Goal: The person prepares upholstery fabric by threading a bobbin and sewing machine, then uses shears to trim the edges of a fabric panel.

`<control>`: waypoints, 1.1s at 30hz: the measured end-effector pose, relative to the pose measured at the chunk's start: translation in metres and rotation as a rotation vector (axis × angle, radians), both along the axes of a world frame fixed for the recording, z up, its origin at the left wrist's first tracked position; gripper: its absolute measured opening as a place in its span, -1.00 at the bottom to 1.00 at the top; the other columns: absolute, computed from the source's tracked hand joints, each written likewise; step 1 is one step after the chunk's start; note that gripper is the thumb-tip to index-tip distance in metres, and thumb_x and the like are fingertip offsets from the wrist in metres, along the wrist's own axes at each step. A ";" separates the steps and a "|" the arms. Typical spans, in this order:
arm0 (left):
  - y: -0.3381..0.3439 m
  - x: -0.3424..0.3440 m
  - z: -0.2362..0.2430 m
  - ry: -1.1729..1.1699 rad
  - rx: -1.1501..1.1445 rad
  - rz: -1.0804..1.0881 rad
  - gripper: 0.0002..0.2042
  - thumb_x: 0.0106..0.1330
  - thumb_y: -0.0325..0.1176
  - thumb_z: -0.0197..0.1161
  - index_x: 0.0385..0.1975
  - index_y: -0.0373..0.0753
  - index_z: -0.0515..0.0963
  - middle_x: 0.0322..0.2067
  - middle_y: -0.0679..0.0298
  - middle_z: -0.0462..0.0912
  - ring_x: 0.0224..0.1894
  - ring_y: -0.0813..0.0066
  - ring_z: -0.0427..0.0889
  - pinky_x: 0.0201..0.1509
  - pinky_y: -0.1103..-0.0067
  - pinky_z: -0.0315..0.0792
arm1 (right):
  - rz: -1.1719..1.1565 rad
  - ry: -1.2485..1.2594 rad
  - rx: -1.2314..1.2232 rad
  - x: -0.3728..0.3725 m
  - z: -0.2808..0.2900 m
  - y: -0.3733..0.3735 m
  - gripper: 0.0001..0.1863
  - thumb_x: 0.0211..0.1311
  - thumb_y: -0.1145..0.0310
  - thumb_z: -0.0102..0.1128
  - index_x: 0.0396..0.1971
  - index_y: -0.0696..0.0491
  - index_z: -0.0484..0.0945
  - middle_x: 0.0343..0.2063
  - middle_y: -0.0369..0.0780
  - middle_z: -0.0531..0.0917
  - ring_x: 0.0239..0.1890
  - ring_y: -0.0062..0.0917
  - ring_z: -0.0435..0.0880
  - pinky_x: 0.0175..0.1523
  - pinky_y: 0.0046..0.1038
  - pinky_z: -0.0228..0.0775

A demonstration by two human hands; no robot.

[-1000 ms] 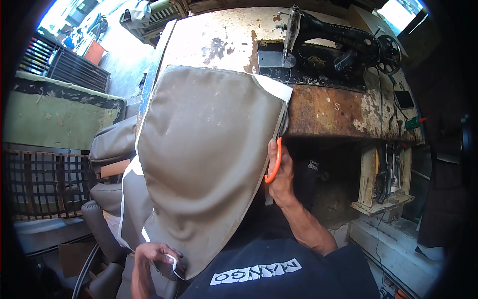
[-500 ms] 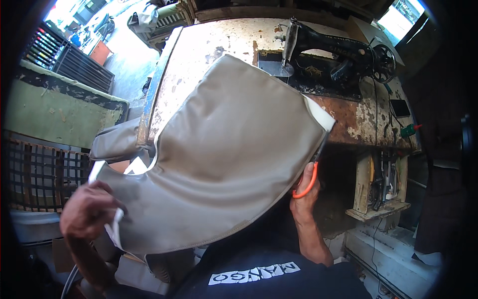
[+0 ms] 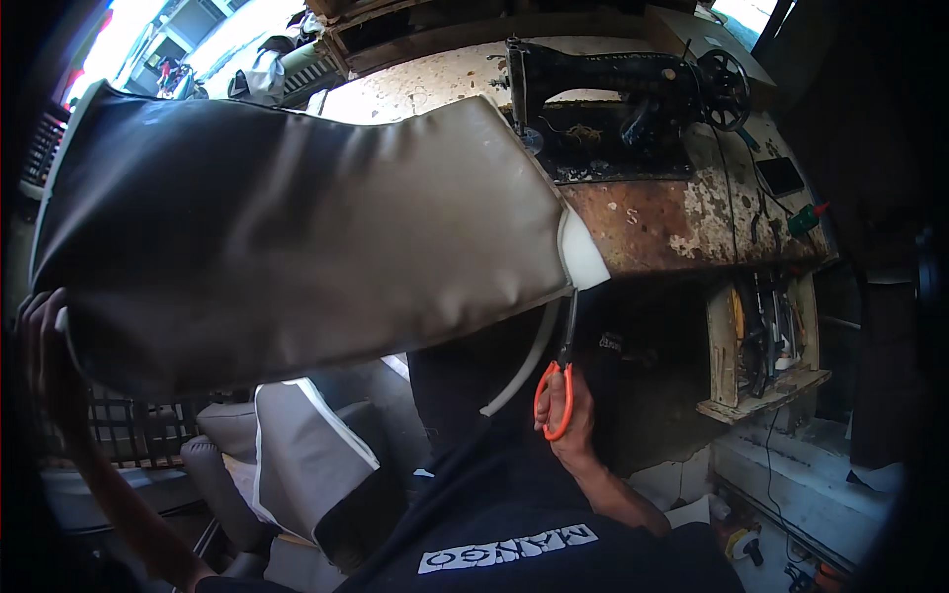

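Observation:
A large grey-brown leatherette cover piece point(image 3: 326, 227) with pale backing spreads across the view, its left part raised toward the upper left. At its lower left corner, my left hand point(image 3: 49, 341) grips the edge; the cover partly hides that grip. My right hand point(image 3: 573, 415) is closed round the orange handles of a pair of scissors point(image 3: 556, 400). Their dark blades point upward and reach the cover's right corner, just below a flap of white foam backing point(image 3: 583, 252). A narrow pale strip point(image 3: 524, 371) hangs from the edge beside the blades.
Beyond the cover, a black sewing machine point(image 3: 613, 109) stands on a worn, paint-flaked table point(image 3: 643, 222). A dark phone-like slab point(image 3: 781, 176) and a green bottle point(image 3: 806, 219) lie at its right. An open drawer of tools point(image 3: 766, 346) sits below. Grey upholstered pieces point(image 3: 306, 455) are at lower left.
The cover has swung up and to the left with my left hand, uncovering the grey pieces below. My right hand and the scissors have shifted left and down. The pale strip now hangs in sight.

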State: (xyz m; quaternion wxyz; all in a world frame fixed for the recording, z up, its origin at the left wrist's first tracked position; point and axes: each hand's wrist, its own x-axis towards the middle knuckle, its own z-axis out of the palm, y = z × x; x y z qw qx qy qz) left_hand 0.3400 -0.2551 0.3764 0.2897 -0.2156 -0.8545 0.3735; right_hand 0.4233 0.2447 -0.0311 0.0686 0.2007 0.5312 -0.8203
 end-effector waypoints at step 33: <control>0.305 -0.166 -0.364 -0.854 0.759 -0.171 -0.42 0.56 0.19 -0.14 0.52 0.20 0.22 0.57 0.26 0.07 0.62 0.16 -0.06 0.66 0.09 -0.27 | 0.267 0.009 0.284 -0.031 0.014 -0.017 -0.54 0.48 0.04 0.19 0.00 0.16 0.40 -0.42 -0.28 0.55 -0.41 -0.68 0.55 -0.25 -0.58 0.49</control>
